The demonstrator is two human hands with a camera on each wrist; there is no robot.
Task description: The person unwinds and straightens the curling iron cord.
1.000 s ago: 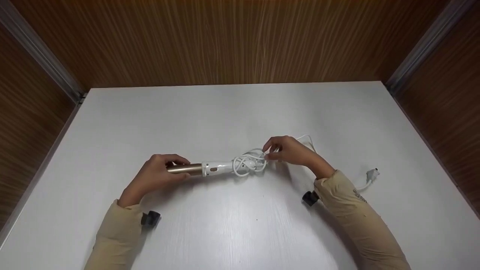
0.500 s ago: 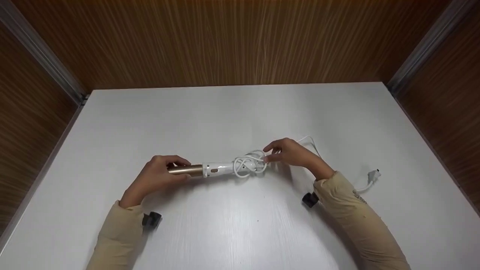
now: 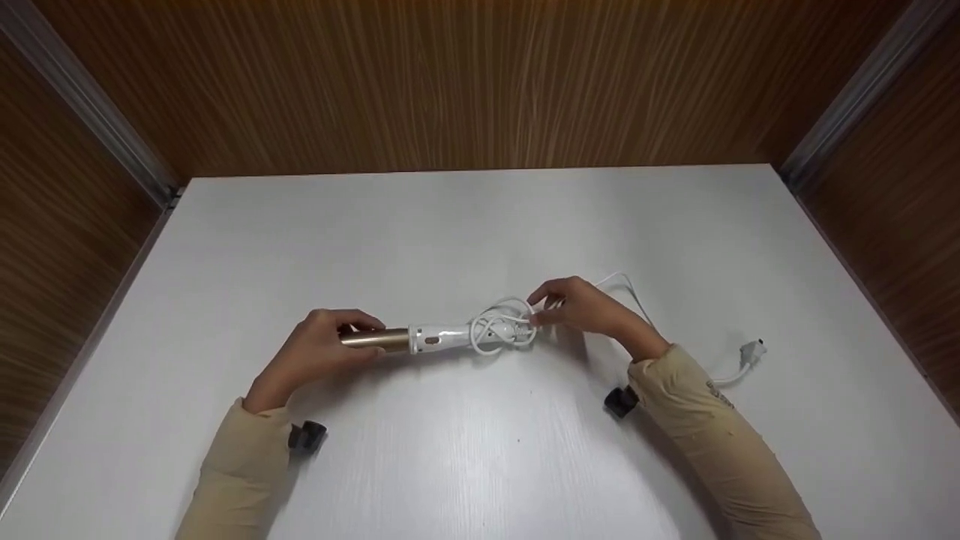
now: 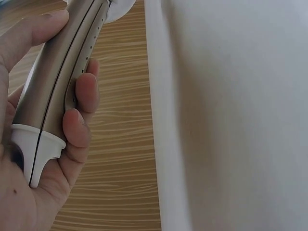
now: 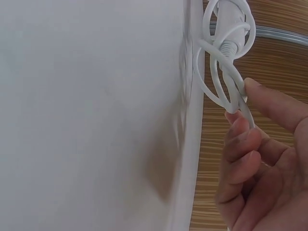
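Wood-grain panels wall in a white rectangular table (image 3: 480, 225). Near its middle, held just above the surface, lies a slim curling wand with a gold metal barrel and white plastic handle (image 3: 420, 339). The left hand (image 3: 319, 352) wraps its fingers around the gold barrel. The right hand (image 3: 585, 306) pinches the white power cord (image 3: 499, 330), looped around the handle's end. The cord's white plug (image 3: 752, 350) rests on the table beyond the right sleeve.
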